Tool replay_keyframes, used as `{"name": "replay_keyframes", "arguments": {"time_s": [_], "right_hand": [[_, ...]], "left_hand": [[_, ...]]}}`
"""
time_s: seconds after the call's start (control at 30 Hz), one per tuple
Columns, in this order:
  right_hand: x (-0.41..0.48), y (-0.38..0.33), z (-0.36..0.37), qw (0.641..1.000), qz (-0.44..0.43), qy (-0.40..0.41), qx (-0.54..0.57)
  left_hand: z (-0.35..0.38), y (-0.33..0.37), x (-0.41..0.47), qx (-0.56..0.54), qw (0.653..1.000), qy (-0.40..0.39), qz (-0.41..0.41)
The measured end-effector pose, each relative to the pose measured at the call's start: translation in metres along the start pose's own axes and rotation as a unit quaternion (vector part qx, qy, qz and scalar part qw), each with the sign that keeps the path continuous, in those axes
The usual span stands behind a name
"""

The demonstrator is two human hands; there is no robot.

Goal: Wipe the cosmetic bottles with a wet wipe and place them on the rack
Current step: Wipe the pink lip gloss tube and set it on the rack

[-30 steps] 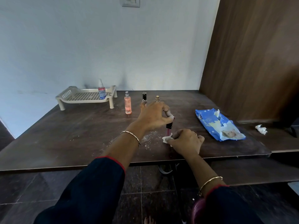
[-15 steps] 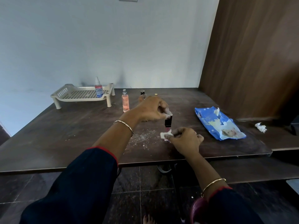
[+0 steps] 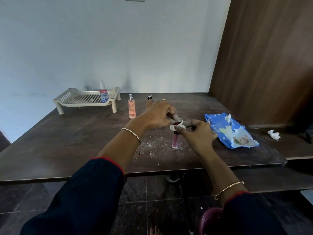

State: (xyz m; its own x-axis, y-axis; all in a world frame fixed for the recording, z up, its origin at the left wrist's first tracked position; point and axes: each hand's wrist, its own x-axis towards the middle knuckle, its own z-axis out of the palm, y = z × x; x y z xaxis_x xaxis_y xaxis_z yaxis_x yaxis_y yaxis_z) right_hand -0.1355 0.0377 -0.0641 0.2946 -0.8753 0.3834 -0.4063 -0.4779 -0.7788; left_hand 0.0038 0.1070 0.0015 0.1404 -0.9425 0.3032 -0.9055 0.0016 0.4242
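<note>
While the pink tube point(image 3: 175, 140) is standing upright on the big brown table point(image 3: 67, 141), both hands are working at its top. The cream rack point(image 3: 84, 99) is sitting far back on the left, and it is holding just one thing: a small red and blue bottle point(image 3: 103, 93). The blue wipe pack point(image 3: 228, 131) is lying on the right with a wipe poking out. The left hand point(image 3: 157, 116) is pinching the tube's dark cap, and the right hand point(image 3: 198, 133) is pinching the wet wipe point(image 3: 177, 127) around it. I think wiping is going on now. Next, the tube is going to need a firm hold and a careful lift to the rack — the peach bottle point(image 3: 131, 107) is waiting too.
</note>
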Motion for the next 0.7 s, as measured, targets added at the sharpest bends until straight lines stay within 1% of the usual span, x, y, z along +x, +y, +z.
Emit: {"name": "replay_keyframes", "arguments": {"time_s": [0.1, 0.2, 0.3, 0.37, 0.43, 0.5, 0.57, 0.63, 0.7], "right_hand": [[-0.009, 0.008, 0.005, 0.999, 0.028, -0.025, -0.028], [-0.016, 0.02, 0.008, 0.993, 0.065, -0.075, -0.066], [-0.015, 0.017, 0.006, 0.991, 0.056, -0.092, -0.077], [-0.009, 0.011, 0.002, 0.994, 0.044, -0.09, -0.054], [0.0, 0.005, -0.001, 0.996, 0.034, -0.086, 0.021], [0.007, 0.003, -0.002, 0.995, 0.018, -0.076, 0.069], [0.009, 0.004, 0.001, 0.993, 0.01, -0.075, 0.086], [0.006, 0.008, 0.005, 0.993, 0.02, -0.068, 0.095], [0.001, 0.012, 0.007, 0.997, 0.029, -0.057, 0.047]], "left_hand": [[-0.002, 0.005, -0.003, 0.021, 1.0, 0.004, -0.002], [-0.001, 0.007, -0.004, 0.031, 0.999, 0.01, -0.005], [-0.001, 0.007, -0.004, 0.041, 0.999, 0.002, -0.008], [0.0, 0.008, -0.003, 0.05, 0.999, -0.005, -0.006], [0.0, 0.008, -0.002, 0.054, 0.999, -0.002, 0.003], [0.0, 0.008, -0.003, 0.059, 0.998, 0.003, 0.008], [0.0, 0.007, -0.003, 0.061, 0.998, 0.005, 0.012], [0.0, 0.008, -0.004, 0.062, 0.998, 0.005, 0.014], [0.0, 0.008, -0.005, 0.059, 0.998, 0.006, 0.02]]}}
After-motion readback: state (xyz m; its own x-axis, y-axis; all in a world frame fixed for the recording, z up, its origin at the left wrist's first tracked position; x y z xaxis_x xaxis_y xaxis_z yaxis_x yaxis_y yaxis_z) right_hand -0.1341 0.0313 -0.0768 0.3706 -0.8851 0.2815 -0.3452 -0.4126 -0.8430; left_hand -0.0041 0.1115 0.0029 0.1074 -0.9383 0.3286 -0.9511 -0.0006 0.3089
